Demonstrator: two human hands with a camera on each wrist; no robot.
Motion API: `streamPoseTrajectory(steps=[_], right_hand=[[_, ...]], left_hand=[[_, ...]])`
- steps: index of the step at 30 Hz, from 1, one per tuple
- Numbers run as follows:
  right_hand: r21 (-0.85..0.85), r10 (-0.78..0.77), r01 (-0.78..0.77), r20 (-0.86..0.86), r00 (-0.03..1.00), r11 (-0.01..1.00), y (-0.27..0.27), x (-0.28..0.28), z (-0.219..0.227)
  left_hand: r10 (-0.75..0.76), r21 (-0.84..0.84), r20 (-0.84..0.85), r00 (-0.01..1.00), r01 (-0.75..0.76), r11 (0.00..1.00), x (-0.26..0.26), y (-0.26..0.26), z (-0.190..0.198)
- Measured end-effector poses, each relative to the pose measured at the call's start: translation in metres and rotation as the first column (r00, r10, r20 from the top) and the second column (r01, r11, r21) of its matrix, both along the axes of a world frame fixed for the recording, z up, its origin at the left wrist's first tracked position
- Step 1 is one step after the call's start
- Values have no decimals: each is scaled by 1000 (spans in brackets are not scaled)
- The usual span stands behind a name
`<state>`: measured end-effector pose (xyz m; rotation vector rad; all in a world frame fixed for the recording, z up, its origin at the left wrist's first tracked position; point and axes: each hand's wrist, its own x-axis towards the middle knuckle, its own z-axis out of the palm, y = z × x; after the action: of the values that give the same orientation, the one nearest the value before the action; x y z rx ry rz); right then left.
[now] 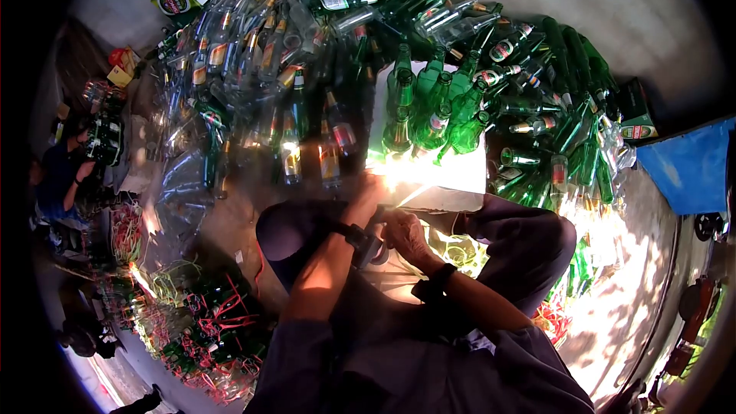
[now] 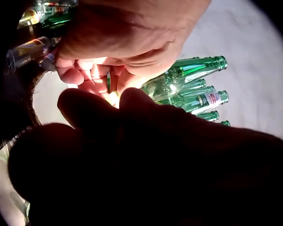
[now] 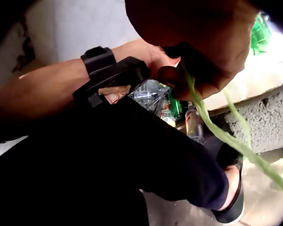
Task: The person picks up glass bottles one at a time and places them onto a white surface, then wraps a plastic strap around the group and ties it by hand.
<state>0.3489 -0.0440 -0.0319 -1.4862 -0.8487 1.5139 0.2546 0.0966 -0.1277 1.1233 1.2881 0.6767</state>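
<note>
In the head view both hands meet between the bent knees, in front of a group of green glass bottles [image 1: 435, 103] standing on a pale slab [image 1: 460, 193]. My right hand [image 3: 212, 44] pinches a light green plastic strip [image 3: 228, 138], whose tail hangs down to the right. My left hand [image 2: 137, 33] has curled fingers with a bit of yellow-green strip between the fingertips, close against the right hand. In the left wrist view the right hand [image 2: 146, 160] is a dark shape below. Strong sunlight washes out the left hand [image 1: 372, 190] in the head view.
Clear bottles [image 1: 253, 46] and more green bottles [image 1: 529, 107] lie heaped around the slab. Red and green strips [image 1: 222, 314] are piled at lower left. Another person [image 1: 65, 172] is at the far left. A blue panel [image 1: 686, 165] stands on the right.
</note>
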Motion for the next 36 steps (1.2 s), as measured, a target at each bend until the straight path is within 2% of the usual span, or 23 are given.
streamPoseTrajectory(steps=[2,6,7,9,11,12,14,15,17,19,21,22,23,24,25,27,28,29,30,32,34,35,36], right_hand=[[168,85,-148,332,939,975,5,-10,-41],[277,136,-283,451,882,918,23,-16,-81],[187,185,-262,351,918,947,26,-17,-84],[90,222,-250,243,944,964,31,-16,-73],[-222,97,-108,-59,994,969,27,-7,-56],[-225,99,-110,-58,993,968,22,0,-48],[-22,168,-187,-343,924,982,9,15,-35],[-26,169,-189,-341,925,982,6,18,-38],[-229,-231,124,-532,814,965,3,24,-47],[-221,-289,195,-579,762,956,1,33,-56],[-332,-470,334,-671,573,882,4,38,-52],[-331,-468,332,-670,576,883,5,42,-65],[88,-239,272,-278,930,958,6,49,-95],[399,-97,-23,278,956,917,9,49,-99],[399,-95,-26,279,956,916,6,50,-101],[570,-236,-33,392,889,821,7,44,-63],[571,-234,-36,393,889,820,11,41,-55],[384,-247,196,87,965,902,18,38,-48],[115,-317,346,-217,923,931,25,34,-37],[145,-348,375,-182,920,916,37,32,-28],[170,-283,278,3,959,945,51,37,-32],[373,-189,160,42,981,914,60,49,-73],[374,-190,161,40,981,913,67,58,-75]], left_hand=[[-74,-32,10,997,75,997,-2,-4,28],[-273,-2,17,962,273,962,1,-7,37],[-273,-3,17,962,273,962,4,-10,35],[1,-224,188,982,41,974,10,-18,48],[-66,-221,183,981,106,970,5,-10,31],[-133,-216,178,975,171,961,2,-8,30],[-115,-211,180,977,153,966,4,-12,33],[-98,-204,183,978,136,970,5,-15,38],[-152,-172,251,956,199,965,1,-15,44],[-206,-133,315,927,258,957,-1,-15,45],[-144,-97,191,971,165,981,2,-16,45],[-142,-97,193,971,163,982,2,-15,46],[-120,-127,226,967,151,980,0,-15,44],[-97,-157,258,961,141,977,-2,-15,37],[-94,-157,259,961,138,978,-4,-14,29],[-245,208,112,963,218,953,-8,-12,-1],[-243,210,113,964,216,954,-9,-13,5],[-174,16,177,969,174,985,-10,-14,18],[-95,-182,226,970,137,974,-10,-16,25],[-74,-161,307,949,128,979,-12,-21,32],[-56,-140,385,921,118,983,-12,-26,33],[-26,-143,385,922,88,986,-11,-27,25],[2,-147,385,923,59,987,-11,-27,17]])
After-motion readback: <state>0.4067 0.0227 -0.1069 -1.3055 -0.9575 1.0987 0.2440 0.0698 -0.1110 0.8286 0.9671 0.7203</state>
